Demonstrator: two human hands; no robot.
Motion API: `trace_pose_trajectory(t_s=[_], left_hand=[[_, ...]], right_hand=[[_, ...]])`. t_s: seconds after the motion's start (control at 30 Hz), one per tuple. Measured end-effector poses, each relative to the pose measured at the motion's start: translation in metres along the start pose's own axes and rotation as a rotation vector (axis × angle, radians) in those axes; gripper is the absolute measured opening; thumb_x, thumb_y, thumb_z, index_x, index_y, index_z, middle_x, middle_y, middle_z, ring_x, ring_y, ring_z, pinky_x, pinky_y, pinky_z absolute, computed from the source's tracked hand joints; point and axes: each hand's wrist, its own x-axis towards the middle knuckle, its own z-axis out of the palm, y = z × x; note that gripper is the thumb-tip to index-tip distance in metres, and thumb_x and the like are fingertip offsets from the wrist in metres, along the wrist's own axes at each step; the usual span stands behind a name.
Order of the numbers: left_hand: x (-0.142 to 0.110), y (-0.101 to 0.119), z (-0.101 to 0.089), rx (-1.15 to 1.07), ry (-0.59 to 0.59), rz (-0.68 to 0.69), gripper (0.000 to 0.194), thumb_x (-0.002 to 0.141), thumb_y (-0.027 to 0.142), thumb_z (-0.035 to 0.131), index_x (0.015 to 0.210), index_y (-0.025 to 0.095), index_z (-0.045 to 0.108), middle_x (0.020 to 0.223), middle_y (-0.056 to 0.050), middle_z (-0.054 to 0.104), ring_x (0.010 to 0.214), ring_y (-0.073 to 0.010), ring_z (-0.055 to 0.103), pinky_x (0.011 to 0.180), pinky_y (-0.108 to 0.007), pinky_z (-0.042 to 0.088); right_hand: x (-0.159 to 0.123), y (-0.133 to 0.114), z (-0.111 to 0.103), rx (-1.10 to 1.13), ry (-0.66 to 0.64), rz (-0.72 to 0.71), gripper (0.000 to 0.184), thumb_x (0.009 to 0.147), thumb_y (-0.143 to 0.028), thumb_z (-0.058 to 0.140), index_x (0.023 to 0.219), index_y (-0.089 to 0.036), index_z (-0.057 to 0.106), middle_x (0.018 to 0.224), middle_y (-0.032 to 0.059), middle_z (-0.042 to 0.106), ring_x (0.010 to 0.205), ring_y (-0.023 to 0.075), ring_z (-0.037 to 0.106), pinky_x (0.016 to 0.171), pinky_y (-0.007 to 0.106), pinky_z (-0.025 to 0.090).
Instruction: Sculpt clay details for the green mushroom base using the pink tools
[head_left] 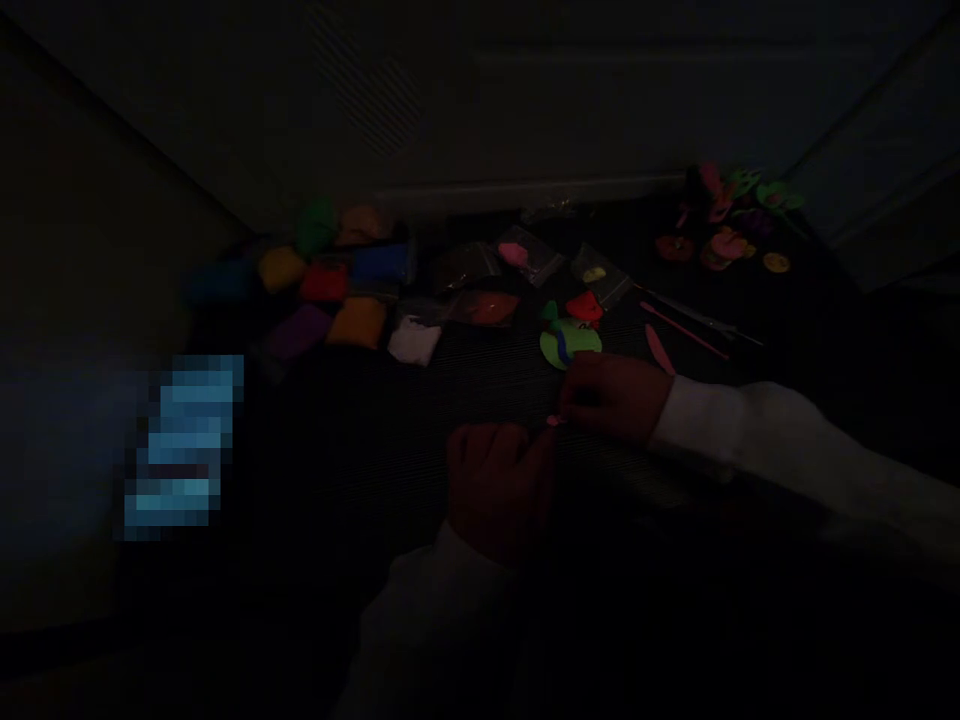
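A small pink piece of modelling clay [553, 420] shows between the fingertips of my two hands. My left hand [499, 485] is closed, knuckles up, with the piece at its thumb and forefinger. From the right, my right hand [619, 398] pinches at the same piece, its fingertips mostly in shadow. Just beyond my right hand lies a light green clay figure [559, 347] with a blue strip and a red part [583, 306] on top. A flat pink modelling tool [659, 349] rests beside that hand, near a thin pink stick [684, 330].
Packets of coloured clay, among them a white one [415, 340] and an orange one [358, 322], lie at the back left. Finished clay pieces [726, 248] stand at the back right. A blurred bright screen [191, 430] is at the left. The room is very dark.
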Motion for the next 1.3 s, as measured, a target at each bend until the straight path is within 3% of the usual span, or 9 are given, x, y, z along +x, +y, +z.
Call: trace_pose_trajectory(t_s=[0.17, 0.37, 0.6, 0.8, 1.0, 1.3], left_hand=[[-0.001, -0.001, 0.000, 0.009, 0.007, -0.002, 0.026, 0.074, 0.029, 0.050, 0.099, 0.027, 0.058, 0.069, -0.002, 0.054, 0.070, -0.0172, 0.043, 0.068, -0.034, 0.030], [0.000, 0.000, 0.001, -0.007, 0.019, -0.010, 0.025, 0.074, 0.029, 0.050, 0.097, 0.028, 0.059, 0.067, -0.001, 0.053, 0.069, -0.0164, 0.043, 0.068, -0.034, 0.029], [0.000, 0.000, -0.001, -0.051, -0.028, -0.034, 0.024, 0.075, 0.030, 0.048, 0.097, 0.026, 0.059, 0.070, -0.003, 0.054, 0.070, -0.0167, 0.043, 0.068, -0.034, 0.029], [-0.001, 0.000, -0.001, -0.057, -0.010, -0.038, 0.023, 0.075, 0.030, 0.048, 0.095, 0.026, 0.059, 0.070, -0.003, 0.053, 0.072, -0.0172, 0.042, 0.069, -0.034, 0.030], [-0.001, 0.000, -0.001, -0.063, -0.026, -0.036, 0.023, 0.076, 0.030, 0.047, 0.095, 0.025, 0.059, 0.070, -0.003, 0.053, 0.070, -0.0170, 0.042, 0.068, -0.035, 0.030], [0.000, 0.002, -0.001, -0.066, -0.020, -0.054, 0.022, 0.075, 0.031, 0.047, 0.092, 0.023, 0.060, 0.073, -0.004, 0.053, 0.073, -0.0181, 0.042, 0.070, -0.036, 0.031]], right_hand=[[-0.007, 0.002, 0.006, 0.069, 0.082, 0.011, 0.015, 0.072, -0.027, 0.051, 0.073, -0.016, 0.061, 0.079, 0.0041, 0.049, 0.075, 0.0124, 0.047, 0.073, 0.026, 0.038], [-0.014, 0.002, 0.014, 0.135, 0.183, 0.026, 0.014, 0.072, -0.026, 0.050, 0.073, -0.016, 0.060, 0.082, 0.0043, 0.050, 0.087, 0.0154, 0.047, 0.090, 0.033, 0.032], [-0.013, -0.001, 0.017, 0.133, 0.234, 0.063, 0.011, 0.070, -0.023, 0.053, 0.070, -0.016, 0.061, 0.081, 0.0037, 0.049, 0.087, 0.0150, 0.046, 0.093, 0.033, 0.031], [-0.013, -0.002, 0.018, 0.107, 0.238, 0.089, 0.011, 0.070, -0.025, 0.054, 0.069, -0.016, 0.061, 0.079, 0.0037, 0.050, 0.083, 0.0150, 0.047, 0.085, 0.033, 0.037], [-0.011, -0.003, 0.019, 0.093, 0.249, 0.084, 0.011, 0.069, -0.024, 0.054, 0.069, -0.016, 0.061, 0.080, 0.0037, 0.050, 0.090, 0.0161, 0.046, 0.090, 0.033, 0.033], [-0.012, -0.002, 0.020, 0.095, 0.267, 0.077, 0.013, 0.069, -0.026, 0.054, 0.068, -0.016, 0.061, 0.080, 0.0040, 0.051, 0.084, 0.0154, 0.047, 0.080, 0.030, 0.038]])
